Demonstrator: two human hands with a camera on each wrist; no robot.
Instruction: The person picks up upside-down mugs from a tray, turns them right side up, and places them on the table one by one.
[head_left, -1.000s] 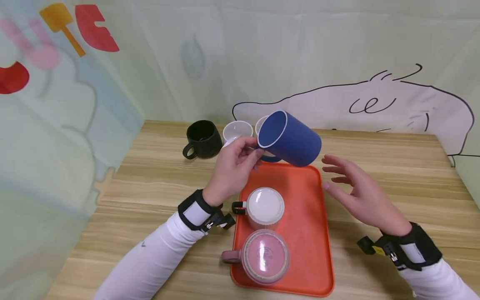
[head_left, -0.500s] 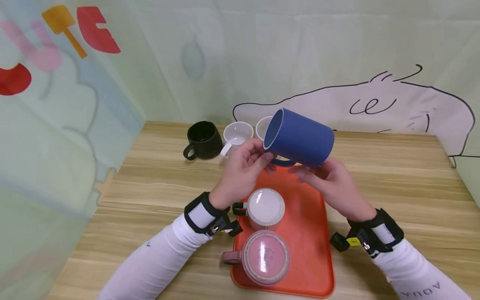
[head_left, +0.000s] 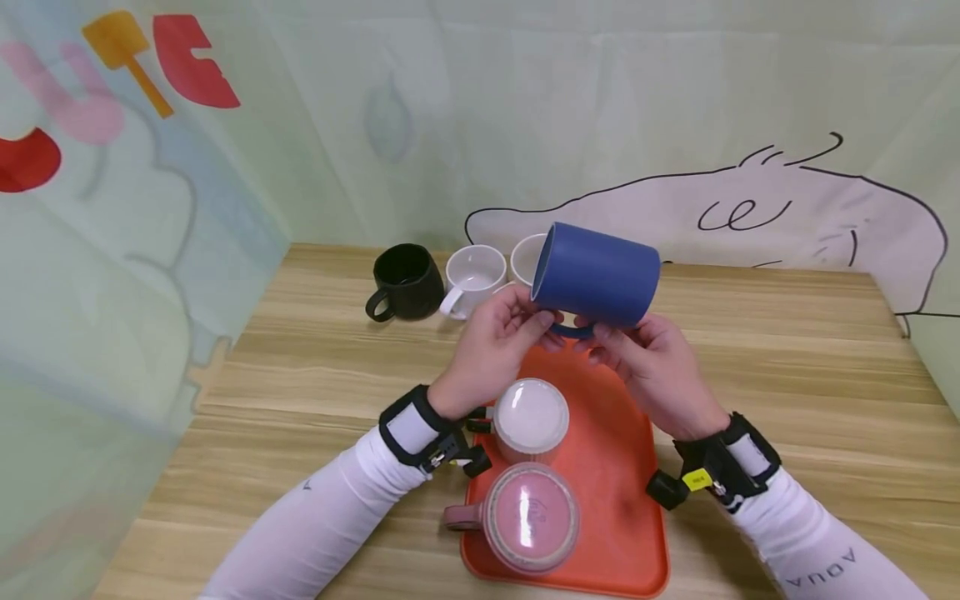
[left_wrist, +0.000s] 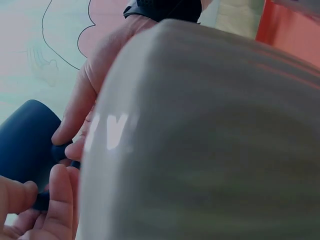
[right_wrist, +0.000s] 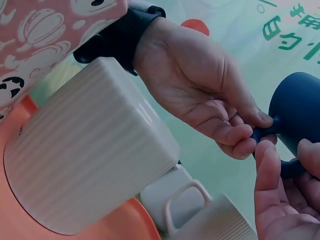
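Observation:
A blue mug [head_left: 598, 275] lies tilted on its side in the air above the far end of the tray, its mouth toward the left and its handle downward. My left hand [head_left: 487, 354] pinches the handle near the rim end. From the other side my right hand [head_left: 667, 375] pinches the handle's base end, as the right wrist view shows with the mug's handle [right_wrist: 291, 169] between fingers and thumb. Below, a white mug [head_left: 531, 417] and a pink mug [head_left: 531, 517] stand upside down on the orange-red tray [head_left: 618, 508], handles pointing left.
Behind the tray stand a black mug [head_left: 408, 283] and a white mug [head_left: 476, 275], both upright. Another white mug [head_left: 527, 255] is partly hidden behind the blue one. A printed cloth [head_left: 360, 125] hangs behind the wooden table [head_left: 315, 367].
My right hand has come in from the right and taken hold of the blue mug's handle. The mug has turned to lie more level, its mouth now facing left away from view.

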